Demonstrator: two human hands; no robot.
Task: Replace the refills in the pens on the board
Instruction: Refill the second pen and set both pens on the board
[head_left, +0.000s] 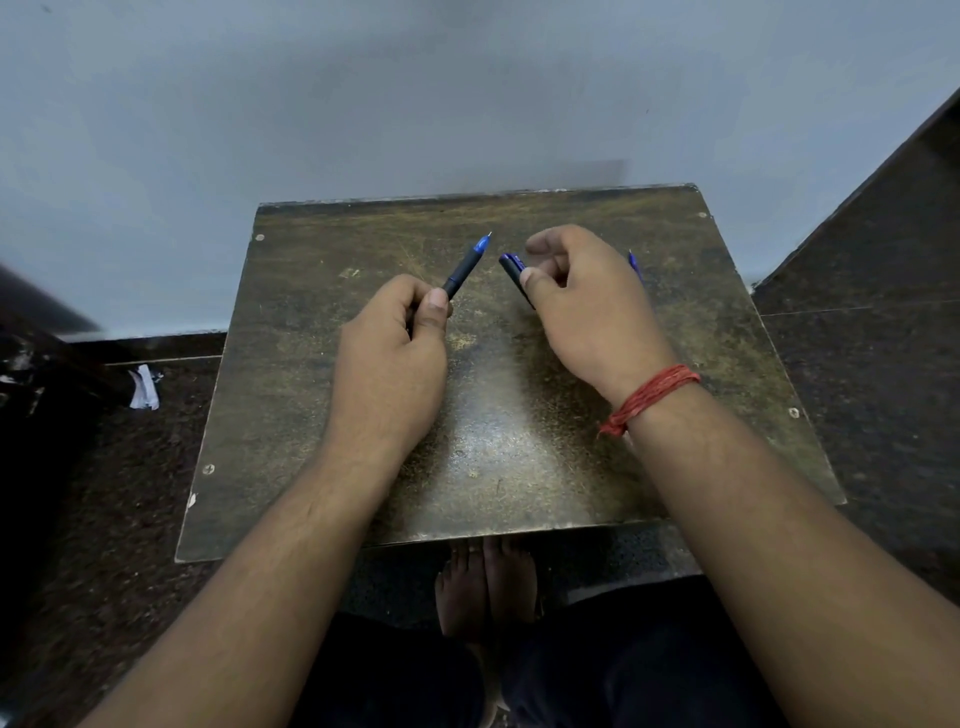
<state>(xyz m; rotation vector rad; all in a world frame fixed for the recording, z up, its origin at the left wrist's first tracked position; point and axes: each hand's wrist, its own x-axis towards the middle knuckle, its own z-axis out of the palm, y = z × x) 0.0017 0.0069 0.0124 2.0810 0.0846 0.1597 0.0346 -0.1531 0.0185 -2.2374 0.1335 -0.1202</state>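
My left hand (395, 332) grips a pen (464, 266) with its tip out, my right hand (582, 306) holds its cap (511, 273) just beside it above the board (498, 467), so capping seems all that's left.

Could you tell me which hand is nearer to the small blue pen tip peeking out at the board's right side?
Right. The right hand lies directly beside the blue tip, partly hiding it; the left hand is far across the board.
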